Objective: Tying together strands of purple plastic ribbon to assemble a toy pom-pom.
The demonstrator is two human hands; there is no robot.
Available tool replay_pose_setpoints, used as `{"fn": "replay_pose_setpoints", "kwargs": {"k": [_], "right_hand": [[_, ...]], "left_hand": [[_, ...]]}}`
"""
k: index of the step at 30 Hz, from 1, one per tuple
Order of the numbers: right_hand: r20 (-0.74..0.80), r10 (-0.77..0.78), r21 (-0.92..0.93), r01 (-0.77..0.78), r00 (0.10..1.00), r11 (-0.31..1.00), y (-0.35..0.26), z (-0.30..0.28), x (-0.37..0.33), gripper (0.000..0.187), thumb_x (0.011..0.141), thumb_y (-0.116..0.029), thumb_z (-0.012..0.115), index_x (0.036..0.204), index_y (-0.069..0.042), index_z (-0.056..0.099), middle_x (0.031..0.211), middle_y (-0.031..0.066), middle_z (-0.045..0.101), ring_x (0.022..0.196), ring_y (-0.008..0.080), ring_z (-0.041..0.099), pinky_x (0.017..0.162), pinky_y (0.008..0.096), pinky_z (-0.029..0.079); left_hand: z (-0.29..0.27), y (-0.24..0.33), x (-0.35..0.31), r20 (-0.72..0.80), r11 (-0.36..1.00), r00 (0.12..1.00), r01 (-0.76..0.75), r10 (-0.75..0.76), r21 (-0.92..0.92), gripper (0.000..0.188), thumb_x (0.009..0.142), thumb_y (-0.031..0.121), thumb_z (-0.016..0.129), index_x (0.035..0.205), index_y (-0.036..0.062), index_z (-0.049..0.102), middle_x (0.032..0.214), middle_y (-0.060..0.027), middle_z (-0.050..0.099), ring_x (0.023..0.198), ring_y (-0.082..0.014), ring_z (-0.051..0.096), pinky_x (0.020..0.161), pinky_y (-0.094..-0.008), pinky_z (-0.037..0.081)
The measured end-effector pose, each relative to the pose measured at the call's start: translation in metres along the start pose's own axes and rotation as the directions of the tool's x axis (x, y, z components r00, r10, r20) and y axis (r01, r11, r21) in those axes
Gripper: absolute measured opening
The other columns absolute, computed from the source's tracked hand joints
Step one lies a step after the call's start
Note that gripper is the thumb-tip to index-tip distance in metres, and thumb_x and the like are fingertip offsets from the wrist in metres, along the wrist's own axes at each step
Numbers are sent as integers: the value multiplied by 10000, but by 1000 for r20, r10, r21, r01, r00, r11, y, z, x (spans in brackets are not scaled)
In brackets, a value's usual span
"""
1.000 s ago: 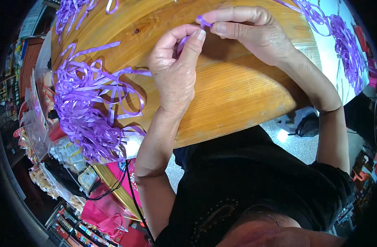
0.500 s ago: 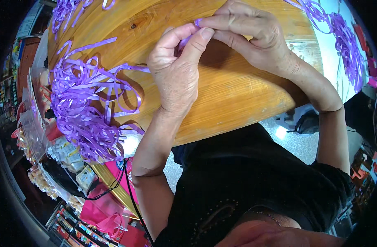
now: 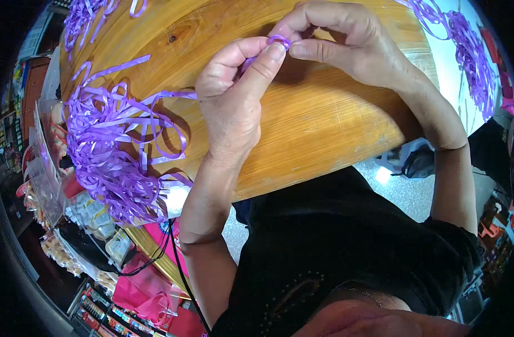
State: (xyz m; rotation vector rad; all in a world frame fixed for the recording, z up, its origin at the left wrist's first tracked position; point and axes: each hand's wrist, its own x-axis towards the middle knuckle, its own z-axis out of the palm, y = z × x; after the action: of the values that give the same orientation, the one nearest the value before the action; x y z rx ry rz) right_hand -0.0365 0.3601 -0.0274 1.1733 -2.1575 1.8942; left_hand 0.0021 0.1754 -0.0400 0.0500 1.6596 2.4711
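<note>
At the far middle of the wooden table, my left hand [image 3: 234, 90] pinches a purple ribbon [image 3: 280, 40] between thumb and forefinger. A small loop of it stands up at the fingertips, and a bit more shows inside the curled fingers. My right hand [image 3: 346, 42] meets the loop from the right, its forefinger at the far side and its thumb at the near right side. The fingertips partly hide the ribbon. Left of my left hand lies a large tangled heap of purple ribbon strips [image 3: 108, 146], with a few loose ends reaching toward my wrist.
The round wooden table [image 3: 318, 129] has a curved near edge in front of my body. More purple ribbon bunches lie at the far left [image 3: 80, 22] and far right [image 3: 473, 62]. Packaged goods [image 3: 94, 213], a pink bag [image 3: 136, 286] and a black cable [image 3: 178, 264] are at the left.
My right thumb and forefinger have spread apart around the ribbon, and its loop now shows more openly. My left hand keeps its pinch and has shifted slightly left in view.
</note>
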Motion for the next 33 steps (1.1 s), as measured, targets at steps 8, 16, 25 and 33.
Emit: {"fn": "replay_pose_setpoints", "kwargs": {"k": [8,16,25,33], "right_hand": [[115,-210,-544,238,971,804,-33,-2,2,231,730,-16,635,957,25,626,830,90,578,739,220,557,646,315,430],[459,-775,-599,796,434,90,20,-17,15,220,743,-62,627,945,24,637,844,86,585,744,206,569,615,302,423],[209,-643,-579,623,737,526,4,-20,8,217,716,-96,692,889,22,636,797,87,566,731,197,560,615,300,419],[99,-145,-577,175,984,797,-27,-17,-2,189,729,-140,720,846,-12,645,784,78,597,710,202,566,623,299,457]], "left_hand": [[-4,3,-1,28,993,994,108,-107,-55,140,806,30,670,929,-32,647,840,-38,638,773,-73,562,729,-189,445],[-1,6,2,50,981,984,164,-170,107,139,784,40,692,900,-30,658,820,-43,642,740,-78,570,688,-186,448],[-1,5,7,149,962,974,135,-173,236,128,783,44,686,888,-20,652,724,5,593,643,-35,506,579,-158,395],[0,3,6,-33,935,999,46,-36,351,84,779,64,682,836,9,654,644,62,529,551,1,418,474,-152,308]]}}
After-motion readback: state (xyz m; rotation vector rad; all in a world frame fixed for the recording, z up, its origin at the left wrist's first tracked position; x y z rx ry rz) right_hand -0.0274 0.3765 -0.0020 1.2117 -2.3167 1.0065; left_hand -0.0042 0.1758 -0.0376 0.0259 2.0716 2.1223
